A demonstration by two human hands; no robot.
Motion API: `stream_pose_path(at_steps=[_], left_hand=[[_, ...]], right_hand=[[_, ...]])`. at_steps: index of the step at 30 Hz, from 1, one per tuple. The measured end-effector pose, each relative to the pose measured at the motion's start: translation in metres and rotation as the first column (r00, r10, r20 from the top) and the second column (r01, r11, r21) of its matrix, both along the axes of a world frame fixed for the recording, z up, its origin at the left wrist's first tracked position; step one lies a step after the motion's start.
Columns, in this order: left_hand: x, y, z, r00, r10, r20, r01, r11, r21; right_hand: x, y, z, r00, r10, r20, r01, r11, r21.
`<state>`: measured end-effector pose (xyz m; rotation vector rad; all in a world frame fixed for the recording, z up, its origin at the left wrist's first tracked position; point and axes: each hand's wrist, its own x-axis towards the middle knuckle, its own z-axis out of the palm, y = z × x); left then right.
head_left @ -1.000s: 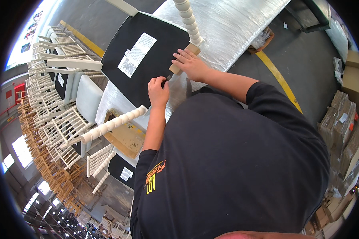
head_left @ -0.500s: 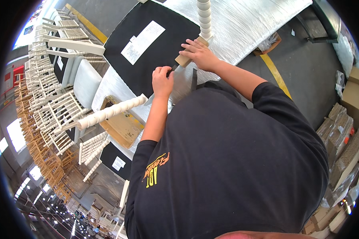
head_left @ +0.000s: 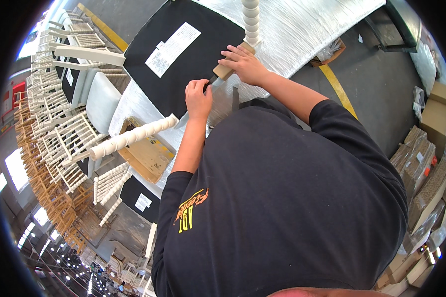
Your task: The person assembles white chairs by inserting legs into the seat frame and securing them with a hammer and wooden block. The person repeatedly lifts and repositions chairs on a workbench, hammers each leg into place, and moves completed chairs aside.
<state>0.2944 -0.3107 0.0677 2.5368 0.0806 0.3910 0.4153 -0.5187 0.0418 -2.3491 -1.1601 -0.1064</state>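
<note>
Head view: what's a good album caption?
Right hand on a wooden block, left hand holding a small dark object, at an upturned chair.

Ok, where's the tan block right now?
Upper centre of the head view: the tan block is under the right hand, along the black seat underside, beside the upper turned leg's base.

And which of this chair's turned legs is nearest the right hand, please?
The upper turned leg, just beyond the right hand; the lower turned leg is nearer the left hand.

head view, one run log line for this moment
left grip: holding dark piece | right grip: over wood block | seat: black underside up, label showing
</note>
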Motion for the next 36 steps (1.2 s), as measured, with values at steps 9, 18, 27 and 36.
stream_pose_path(at_steps=[9,18,27,36], left_hand=[[0.0,0.002,-0.002,0.997,0.026,-0.068,-0.029,0.999,-0.032],[0.001,0.001,0.0,0.999,0.006,-0.031,-0.006,1.0,-0.008],[0.0,0.001,0.002,0.999,0.005,-0.033,-0.005,1.0,0.006],[0.0,0.004,-0.003,0.999,0.029,-0.035,-0.03,1.0,-0.009]], right_hand=[[0.0,0.0,0.0,1.0,-0.006,-0.005,0.006,1.0,0.003],[0.001,0.001,-0.002,1.0,-0.01,0.008,0.01,0.999,-0.032],[0.0,0.002,-0.001,1.0,-0.008,-0.002,0.008,1.0,-0.023],[-0.024,-0.011,0.039,0.993,0.057,-0.099,-0.057,0.998,0.001]])
